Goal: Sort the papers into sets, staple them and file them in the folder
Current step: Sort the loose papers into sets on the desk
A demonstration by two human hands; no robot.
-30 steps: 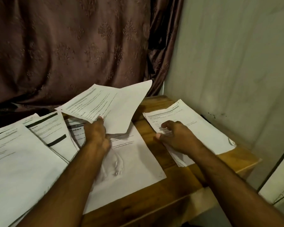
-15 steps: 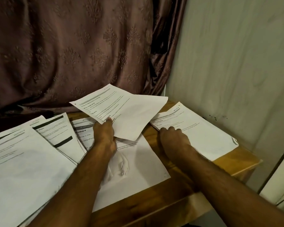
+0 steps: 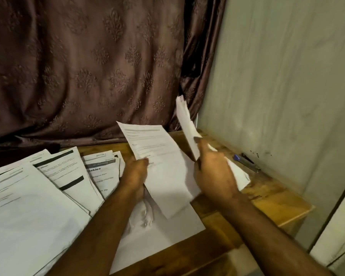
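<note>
We find the left hand pinching a printed sheet by its left edge, thumb on top, the sheet raised above the desk. Directly to its right, the right hand grips a small stack of papers, tilted nearly on edge, long axis running up and away from us. We judge the sheet must travel rightward to join that stack. The two are near but apart. A stapler lies beyond the right hand, by the wall. No folder is visible.
</note>
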